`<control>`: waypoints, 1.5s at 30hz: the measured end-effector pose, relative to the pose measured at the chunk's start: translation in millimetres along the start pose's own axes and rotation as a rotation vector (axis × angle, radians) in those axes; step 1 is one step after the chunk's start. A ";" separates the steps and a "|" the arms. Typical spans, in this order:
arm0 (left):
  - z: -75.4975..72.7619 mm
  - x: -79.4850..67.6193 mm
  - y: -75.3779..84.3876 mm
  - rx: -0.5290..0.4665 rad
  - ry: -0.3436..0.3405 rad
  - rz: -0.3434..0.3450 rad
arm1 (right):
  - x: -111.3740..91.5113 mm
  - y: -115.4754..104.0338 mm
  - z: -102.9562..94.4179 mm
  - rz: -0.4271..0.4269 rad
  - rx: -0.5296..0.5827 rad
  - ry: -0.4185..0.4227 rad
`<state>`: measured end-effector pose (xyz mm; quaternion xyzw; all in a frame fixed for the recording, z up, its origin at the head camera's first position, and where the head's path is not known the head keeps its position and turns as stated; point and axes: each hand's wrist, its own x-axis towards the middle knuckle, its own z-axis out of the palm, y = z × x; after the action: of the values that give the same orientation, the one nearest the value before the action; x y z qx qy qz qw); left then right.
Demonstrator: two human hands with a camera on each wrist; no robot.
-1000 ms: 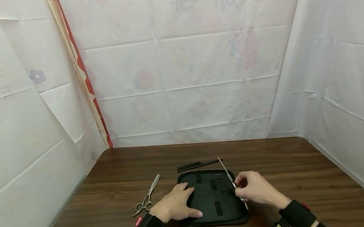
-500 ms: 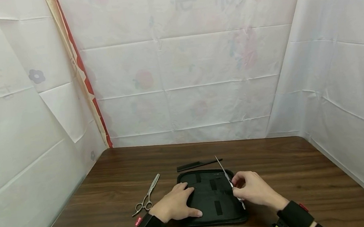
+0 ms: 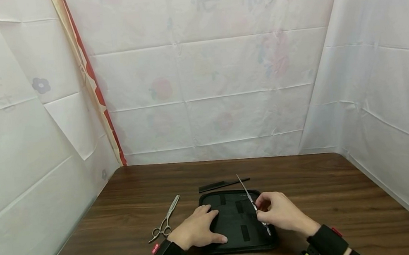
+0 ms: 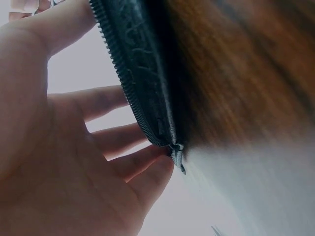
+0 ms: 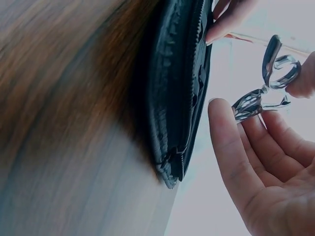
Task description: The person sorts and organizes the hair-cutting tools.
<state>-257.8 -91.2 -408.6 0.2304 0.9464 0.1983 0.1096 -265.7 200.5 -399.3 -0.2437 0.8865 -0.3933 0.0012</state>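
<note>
A black zip case (image 3: pixel 231 228) lies on the table in the head view, with elastic loops across its inner face. My left hand (image 3: pixel 198 228) rests on its left side with fingers spread; in the left wrist view the fingertips lie along the zipped edge (image 4: pixel 120 64). Over the case's right side, my right hand (image 3: pixel 282 212) pinches a pair of silver scissors (image 3: pixel 246 190) between thumb and fingers. Their blades point away toward the back, and the handle end slants toward the front. The right wrist view shows the finger rings (image 5: pixel 285 71) raised above the case.
Left of the case lies a second pair of silver scissors (image 3: pixel 173 205), with a comb-like blade. A black tail comb (image 3: pixel 212 187) lies just behind the case. White sheets (image 3: pixel 202 103) hang around the back and sides of the wooden table (image 3: pixel 299 175).
My right hand has moved left with the scissors, bringing them further over the case. The left hand has stayed in place on the case.
</note>
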 end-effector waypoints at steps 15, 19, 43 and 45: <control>0.6 0.9 -3.0 -0.016 -0.003 0.016 | 6.2 -14.9 6.0 -0.008 0.034 0.012; -0.2 1.5 -1.7 -0.009 -0.001 0.009 | 8.5 -17.0 8.7 -0.033 0.034 0.011; 0.3 5.9 7.4 -0.030 0.200 0.067 | 11.7 -26.6 16.3 -0.087 0.027 0.016; -0.9 6.2 9.8 -0.052 0.243 0.097 | 11.9 -27.5 16.6 -0.092 0.026 0.020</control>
<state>-259.6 -80.6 -404.4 0.2473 0.9350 0.2540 -0.0097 -261.1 168.0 -389.3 -0.2804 0.8691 -0.4068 -0.0226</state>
